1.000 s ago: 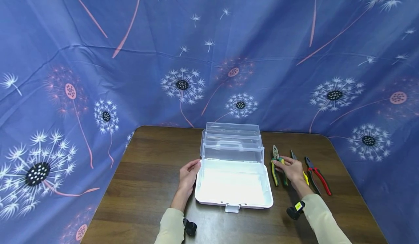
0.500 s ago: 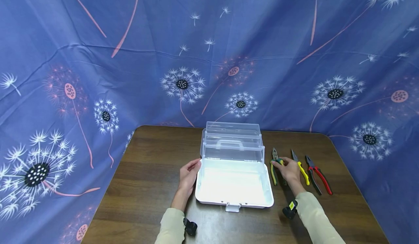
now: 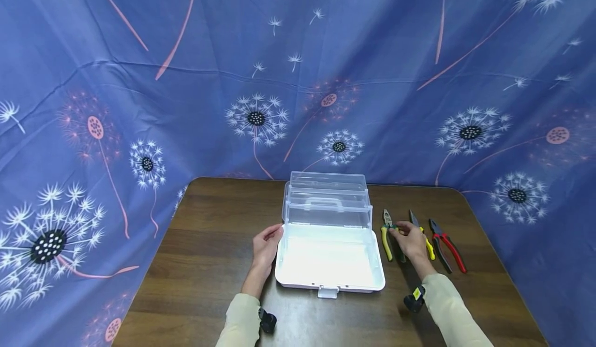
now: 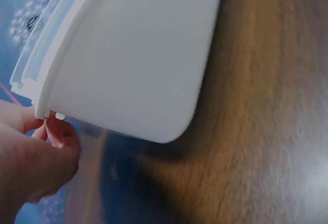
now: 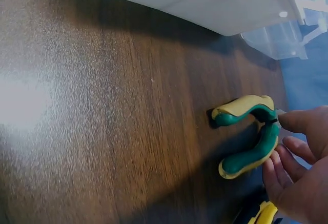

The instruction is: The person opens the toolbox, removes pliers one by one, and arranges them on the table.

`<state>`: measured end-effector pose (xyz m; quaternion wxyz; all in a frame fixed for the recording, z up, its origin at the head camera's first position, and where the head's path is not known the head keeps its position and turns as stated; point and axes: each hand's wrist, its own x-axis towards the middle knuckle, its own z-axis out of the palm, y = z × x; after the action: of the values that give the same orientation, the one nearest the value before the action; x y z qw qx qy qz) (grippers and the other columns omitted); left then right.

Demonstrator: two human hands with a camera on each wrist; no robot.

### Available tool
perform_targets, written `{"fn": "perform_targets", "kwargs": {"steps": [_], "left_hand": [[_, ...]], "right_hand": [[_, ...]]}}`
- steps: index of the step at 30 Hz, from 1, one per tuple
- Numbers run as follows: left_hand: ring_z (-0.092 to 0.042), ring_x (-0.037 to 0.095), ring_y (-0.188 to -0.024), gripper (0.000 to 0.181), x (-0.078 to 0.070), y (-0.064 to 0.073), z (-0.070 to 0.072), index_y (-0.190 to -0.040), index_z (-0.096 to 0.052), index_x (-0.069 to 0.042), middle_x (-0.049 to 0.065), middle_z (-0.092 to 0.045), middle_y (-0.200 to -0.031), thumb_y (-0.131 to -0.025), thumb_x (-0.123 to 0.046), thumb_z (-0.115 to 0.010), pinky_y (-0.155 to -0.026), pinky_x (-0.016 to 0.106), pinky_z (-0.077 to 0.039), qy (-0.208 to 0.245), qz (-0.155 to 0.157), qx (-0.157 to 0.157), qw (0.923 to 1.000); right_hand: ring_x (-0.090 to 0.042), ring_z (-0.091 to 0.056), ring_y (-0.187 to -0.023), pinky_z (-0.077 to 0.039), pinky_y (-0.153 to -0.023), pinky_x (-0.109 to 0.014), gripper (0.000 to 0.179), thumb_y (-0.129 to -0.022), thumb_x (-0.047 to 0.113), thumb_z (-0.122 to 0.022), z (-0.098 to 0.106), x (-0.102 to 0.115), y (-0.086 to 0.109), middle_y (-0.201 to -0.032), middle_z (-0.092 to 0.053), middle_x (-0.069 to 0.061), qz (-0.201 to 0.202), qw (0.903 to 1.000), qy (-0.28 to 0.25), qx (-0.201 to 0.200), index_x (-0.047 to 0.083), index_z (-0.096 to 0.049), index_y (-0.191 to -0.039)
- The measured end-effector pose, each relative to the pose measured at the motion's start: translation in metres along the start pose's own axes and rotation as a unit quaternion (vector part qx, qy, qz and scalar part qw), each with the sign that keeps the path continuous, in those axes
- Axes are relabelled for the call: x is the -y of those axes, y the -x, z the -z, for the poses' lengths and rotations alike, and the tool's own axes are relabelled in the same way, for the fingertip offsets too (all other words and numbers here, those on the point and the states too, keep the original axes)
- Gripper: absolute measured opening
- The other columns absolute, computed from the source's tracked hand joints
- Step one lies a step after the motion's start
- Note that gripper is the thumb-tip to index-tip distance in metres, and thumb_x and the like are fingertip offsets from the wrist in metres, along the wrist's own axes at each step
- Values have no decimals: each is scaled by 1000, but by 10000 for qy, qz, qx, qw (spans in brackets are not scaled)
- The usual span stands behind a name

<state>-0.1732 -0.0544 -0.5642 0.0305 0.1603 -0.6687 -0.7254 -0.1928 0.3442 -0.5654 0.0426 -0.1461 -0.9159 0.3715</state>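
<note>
On the table stands a white box (image 3: pixel 298 286) with its clear lid (image 3: pixel 326 194) raised at the back. My left hand (image 3: pixel 265 247) pinches the box's back left edge; in the left wrist view, thumb and fingers meet at the rim beside the white side wall (image 4: pixel 133 55). Right of the box lie combination pliers (image 3: pixel 386 243) with yellow and green handles, spread apart. My right hand (image 3: pixel 412 242) grips them close to the pivot. In the right wrist view, the thumb and fingers sit either side of the green-and-yellow handles (image 5: pixel 256 155); the pliers' head is mostly hidden there.
Right of my right hand lie yellow-handled long-nose pliers (image 3: pixel 430 249), partly covered by the hand. Farther right are pliers with red and black handles (image 3: pixel 452 251). A blue dandelion-print cloth (image 3: pixel 195 104) hangs behind the wooden table (image 3: pixel 209 264).
My right hand has shifted slightly left, uncovering more of the yellow-handled pliers. The combination pliers have barely moved. My left hand stays at the box, and the head view has drifted a little.
</note>
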Motion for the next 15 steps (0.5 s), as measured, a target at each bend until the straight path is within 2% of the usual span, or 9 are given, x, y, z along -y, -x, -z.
{"fn": "perform_targets", "kwargs": {"steps": [2, 5, 9, 12, 15], "left_hand": [[-62, 13, -90, 28, -1, 0, -1, -118, -72, 7, 16, -72, -107, -98, -12, -70, -75, 18, -49, -56, 32, -82, 9999], [-62, 12, -88, 26, -3, 0, -1, -115, -74, 6, 14, -73, -104, -97, -12, -72, -74, 18, -49, -108, 54, -166, 9998], [-59, 9, -81, 24, -7, -4, 0, -111, -74, 7, 9, -71, -94, -96, -11, -71, -70, 18, -48, -125, -5, -204, 9997], [-56, 8, -78, 22, -11, -7, 3, -109, -74, 9, 9, -71, -91, -96, -9, -70, -67, 17, -46, -184, -153, -242, 9994], [-55, 7, -75, 19, -16, -11, 5, -105, -74, 10, 15, -73, -92, -95, -5, -70, -66, 15, -44, -257, -408, -315, 9983]], "right_hand": [[-44, -65, -106, -52, -86, -47, 35, -97, 12, -69, 2, -1, -1, -117, -68, -31, 15, 10000, -24, -29, -10, -65, -124], [-36, -68, -98, -51, -76, -30, 29, -98, 11, -68, 6, -1, -1, -113, -71, -27, 41, 9998, -125, -139, -8, -67, -120], [-8, -63, -79, -43, -66, -13, 19, -96, 7, -70, 13, 1, -2, -102, -73, -23, 139, 9982, -429, -405, -7, -71, -109], [2, -55, -74, -42, -64, -10, 16, -96, 6, -69, 21, 5, -2, -98, -72, -21, 156, 9970, -538, -535, -6, -71, -106], [-1, -55, -80, -42, -68, -13, 18, -99, 12, -68, 27, 8, -2, -102, -72, -18, 128, 9974, -449, -548, -3, -70, -109]]}}
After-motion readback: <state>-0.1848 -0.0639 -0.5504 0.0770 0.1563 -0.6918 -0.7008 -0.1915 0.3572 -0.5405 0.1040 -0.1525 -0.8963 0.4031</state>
